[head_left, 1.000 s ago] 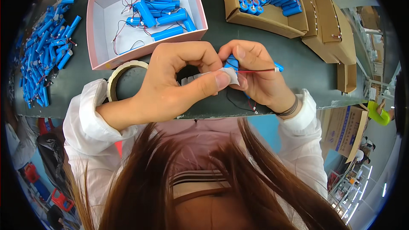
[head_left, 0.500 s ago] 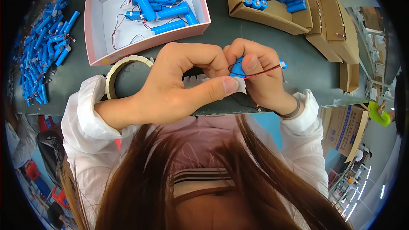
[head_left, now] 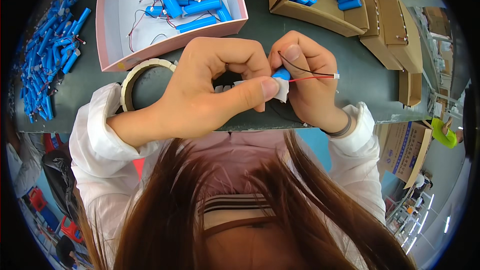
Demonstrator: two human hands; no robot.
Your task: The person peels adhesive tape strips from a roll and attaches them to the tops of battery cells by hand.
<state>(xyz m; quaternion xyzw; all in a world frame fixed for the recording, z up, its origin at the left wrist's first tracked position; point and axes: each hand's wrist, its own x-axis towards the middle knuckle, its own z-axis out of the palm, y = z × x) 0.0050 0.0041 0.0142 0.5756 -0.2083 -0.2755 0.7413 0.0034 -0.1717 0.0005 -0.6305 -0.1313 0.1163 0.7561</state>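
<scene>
1. A small blue battery (head_left: 281,74) is held at the centre of the frame, just above the near edge of the dark counter (head_left: 260,27).
2. The battery is pinched in the grip of the right hand (head_left: 310,77); a red wire and a black wire (head_left: 305,70) are seen running from it to a small white plug at the right.
3. A piece of white tape (head_left: 281,90) is pressed against the battery by the thumb of the left hand (head_left: 210,90), whose grip is closed on it.
4. A roll of tape (head_left: 137,77) is seen lying flat just left of the left hand.
5. In the upper left, a pink box (head_left: 107,45) is partly filled with blue batteries and loose wires.
6. In the upper right, a cardboard box (head_left: 320,15) is packed with more blue batteries.
7. A loose pile of batteries (head_left: 50,55) is spread on the counter at the far left.
</scene>
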